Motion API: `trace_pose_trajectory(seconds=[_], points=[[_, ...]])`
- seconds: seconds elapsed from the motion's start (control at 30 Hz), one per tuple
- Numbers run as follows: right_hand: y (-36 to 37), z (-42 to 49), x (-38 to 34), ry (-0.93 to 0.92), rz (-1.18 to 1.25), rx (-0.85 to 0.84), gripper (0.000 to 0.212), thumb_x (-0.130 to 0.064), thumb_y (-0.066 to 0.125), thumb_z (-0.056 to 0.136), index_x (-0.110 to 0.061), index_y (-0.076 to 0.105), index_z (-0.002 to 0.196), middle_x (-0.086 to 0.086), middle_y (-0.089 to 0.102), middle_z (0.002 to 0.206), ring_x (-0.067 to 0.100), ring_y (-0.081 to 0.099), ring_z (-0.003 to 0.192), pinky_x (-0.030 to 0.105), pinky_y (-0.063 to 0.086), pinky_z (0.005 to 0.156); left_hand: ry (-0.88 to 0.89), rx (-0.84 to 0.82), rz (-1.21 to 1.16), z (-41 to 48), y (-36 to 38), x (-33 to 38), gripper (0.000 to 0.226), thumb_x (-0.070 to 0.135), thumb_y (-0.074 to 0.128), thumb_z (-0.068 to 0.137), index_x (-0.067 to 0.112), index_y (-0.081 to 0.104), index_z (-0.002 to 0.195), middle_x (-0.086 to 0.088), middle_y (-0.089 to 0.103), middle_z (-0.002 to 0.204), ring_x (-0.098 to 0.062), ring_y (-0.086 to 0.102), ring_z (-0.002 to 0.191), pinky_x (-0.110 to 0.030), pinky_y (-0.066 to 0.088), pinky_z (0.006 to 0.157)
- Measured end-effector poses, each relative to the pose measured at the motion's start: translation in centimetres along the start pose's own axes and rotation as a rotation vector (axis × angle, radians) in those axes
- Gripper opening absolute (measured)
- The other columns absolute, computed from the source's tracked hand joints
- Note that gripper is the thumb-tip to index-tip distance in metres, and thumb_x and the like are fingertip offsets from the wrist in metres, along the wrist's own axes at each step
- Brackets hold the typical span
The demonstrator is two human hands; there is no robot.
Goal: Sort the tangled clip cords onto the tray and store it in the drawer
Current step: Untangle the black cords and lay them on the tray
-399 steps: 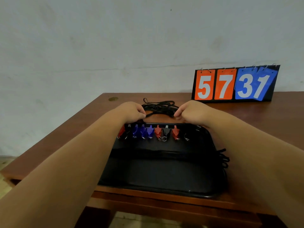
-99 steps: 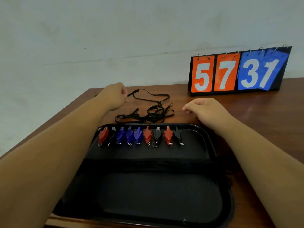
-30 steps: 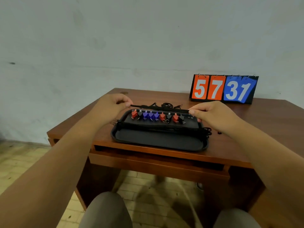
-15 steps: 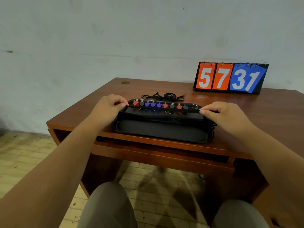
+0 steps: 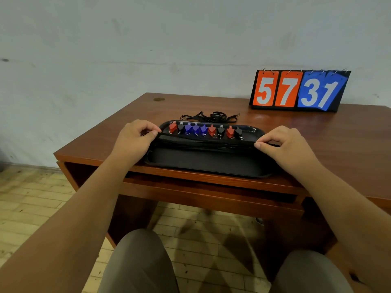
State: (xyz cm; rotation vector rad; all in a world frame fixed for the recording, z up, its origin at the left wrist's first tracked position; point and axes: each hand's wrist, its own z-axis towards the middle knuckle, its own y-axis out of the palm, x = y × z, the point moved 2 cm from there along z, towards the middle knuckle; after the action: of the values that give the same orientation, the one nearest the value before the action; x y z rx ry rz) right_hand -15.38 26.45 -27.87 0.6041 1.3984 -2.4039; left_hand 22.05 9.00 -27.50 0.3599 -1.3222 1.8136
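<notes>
A thin black cord (image 5: 207,138) stretched over the black oblong plastic tray (image 5: 207,162)
Left hand (image 5: 135,138) pinches its 9 o'clock end, right hand (image 5: 285,145) its 3 o'clock end.

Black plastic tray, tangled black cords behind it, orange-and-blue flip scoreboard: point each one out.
Black plastic tray (image 5: 207,162): head view, bare near part of its floor.
Tangled black cords (image 5: 214,117): head view, middle of the heap.
Orange-and-blue flip scoreboard (image 5: 286,89): head view, orange 7 card.

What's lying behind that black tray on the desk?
A loose tangle of black cords lies on the desk behind the tray. The tray's far rim hides its near edge.
</notes>
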Motion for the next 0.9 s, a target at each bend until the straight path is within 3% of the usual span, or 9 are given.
trace_pose_trajectory(seconds=[0.07, 0.23, 0.47, 0.63, 0.8, 0.9], points=[[0.1, 0.0, -0.2, -0.02, -0.018, -0.007, 0.011, -0.03, 0.079, 0.097, -0.03, 0.084, 0.106, -0.016, 0.068, 0.106, 0.006, 0.062, 0.106, 0.027, 0.049, 0.093, 0.001, -0.002, 0.008, -0.1, 0.1, 0.0, 0.014, 0.024, 0.065, 0.107, 0.032, 0.075, 0.105, 0.013, 0.066, 0.113, -0.008, 0.058, 0.101, -0.019, 0.042, 0.083], [0.0, 0.0, -0.5, 0.001, -0.052, -0.055, 0.013, -0.028, 0.077, 0.099, -0.028, 0.083, 0.11, -0.022, 0.062, 0.102, 0.002, 0.058, 0.099, 0.014, 0.041, 0.083, 0.005, -0.005, 0.01, -0.1, 0.4, -0.4, 0.013, 0.025, 0.068, 0.105, 0.033, 0.077, 0.101, 0.015, 0.066, 0.109, -0.011, 0.061, 0.102, -0.032, 0.052, 0.094], [0.3, -0.1, -0.3, 0.04, -0.054, -0.079, 0.012, -0.032, 0.077, 0.099, -0.029, 0.083, 0.109, -0.01, 0.067, 0.115, 0.008, 0.059, 0.109, 0.013, 0.039, 0.08, -0.035, -0.013, -0.024, -0.1, 0.4, -0.5, 0.011, 0.026, 0.072, 0.103, 0.034, 0.079, 0.102, 0.012, 0.068, 0.114, -0.013, 0.062, 0.108, -0.033, 0.054, 0.097], [0.4, -0.1, 0.0, 0.084, -0.011, -0.09, 0.012, -0.033, 0.076, 0.099, -0.031, 0.083, 0.108, -0.01, 0.067, 0.117, 0.009, 0.06, 0.111, 0.014, 0.039, 0.08, -0.047, -0.008, -0.052, -0.2, 0.3, -0.5, 0.012, 0.024, 0.073, 0.101, 0.034, 0.078, 0.101, 0.012, 0.068, 0.111, -0.007, 0.063, 0.1, -0.023, 0.05, 0.085], [0.5, -0.2, 0.2, 0.095, 0.016, -0.086, 0.012, -0.032, 0.076, 0.1, -0.031, 0.083, 0.109, -0.012, 0.067, 0.116, 0.006, 0.059, 0.11, 0.012, 0.036, 0.079, -0.057, 0.0, -0.097, -0.1, 0.3, -0.7, 0.014, 0.02, 0.074, 0.1, 0.032, 0.078, 0.105, 0.007, 0.069, 0.109, -0.01, 0.065, 0.098, -0.026, 0.056, 0.085], [0.5, -0.2, 0.4, 0.096, 0.075, -0.079, 0.012, -0.037, 0.075, 0.099, -0.038, 0.08, 0.11, -0.015, 0.067, 0.116, 0.006, 0.06, 0.111, 0.018, 0.041, 0.083, -0.04, 0.002, -0.11, -0.1, 0.1, -0.7, 0.014, 0.021, 0.073, 0.101, 0.033, 0.077, 0.108, 0.009, 0.068, 0.112, -0.009, 0.064, 0.099, -0.029, 0.056, 0.088]])
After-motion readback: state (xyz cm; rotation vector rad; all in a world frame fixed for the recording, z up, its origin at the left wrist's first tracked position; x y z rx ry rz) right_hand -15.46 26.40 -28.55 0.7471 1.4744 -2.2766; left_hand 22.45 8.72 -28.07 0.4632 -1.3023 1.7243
